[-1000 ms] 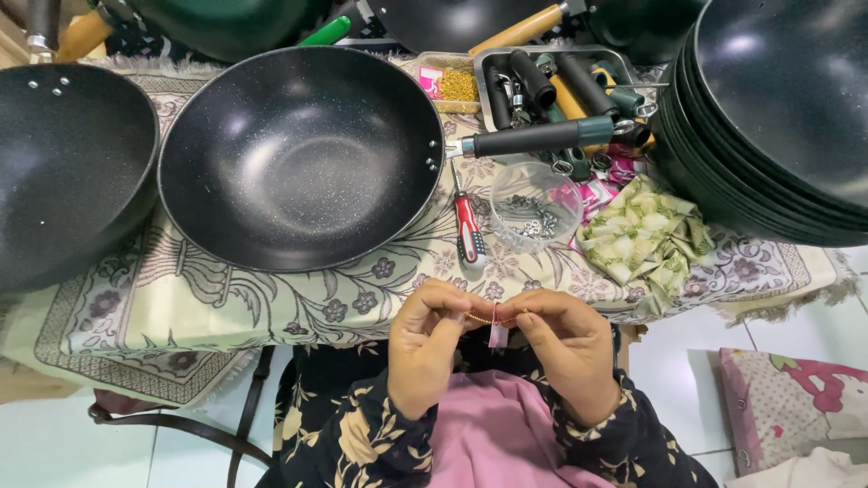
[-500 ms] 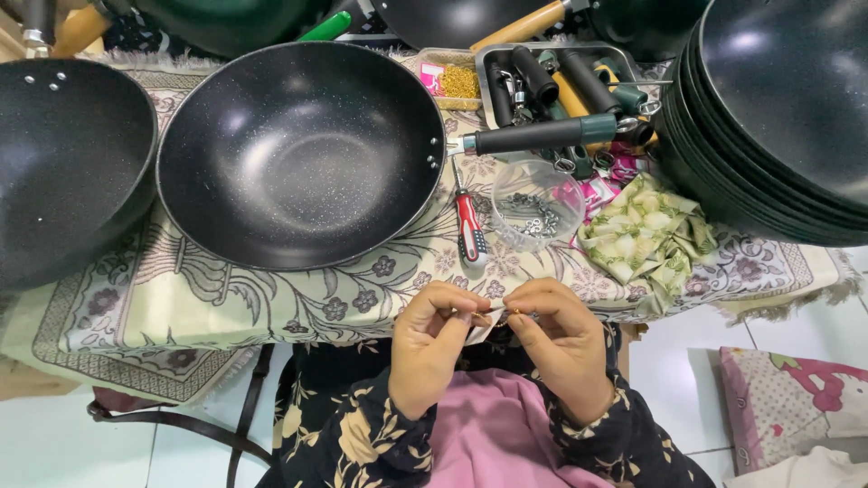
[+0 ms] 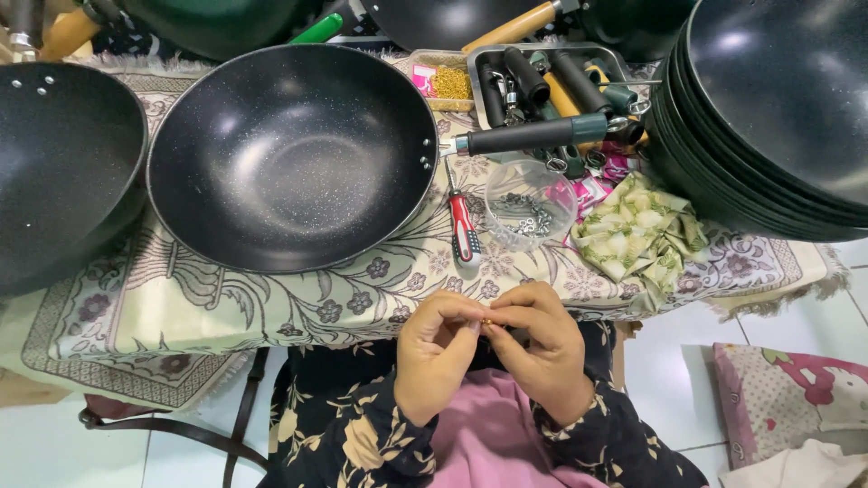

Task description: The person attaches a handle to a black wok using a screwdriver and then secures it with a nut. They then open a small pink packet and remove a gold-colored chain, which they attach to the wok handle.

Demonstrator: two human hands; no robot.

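My left hand [image 3: 437, 354] and my right hand [image 3: 539, 348] meet at the fingertips just below the mat's near edge, over my lap. Between thumbs and forefingers they pinch a tiny brass-coloured piece [image 3: 487, 323], mostly hidden by the fingers. Straight ahead lies a black speckled wok [image 3: 291, 155] with a dark handle [image 3: 533, 136] pointing right. A red-handled screwdriver [image 3: 464, 228] rests by the wok's rim, next to a clear plastic bowl [image 3: 530, 204] of small metal parts.
A floral mat [image 3: 181, 312] covers the low table. Another black wok [image 3: 59, 163] sits left, a stack of woks [image 3: 768, 117] right. A metal tray [image 3: 551, 77] of handles is at the back, folded green cloth [image 3: 637, 235] beside it. A pink-patterned cushion [image 3: 796, 398] lies on the tiled floor.
The small pink piece held between my fingers earlier is no longer seen; only a tiny brass piece shows now. Both hands stay together in the same spot.
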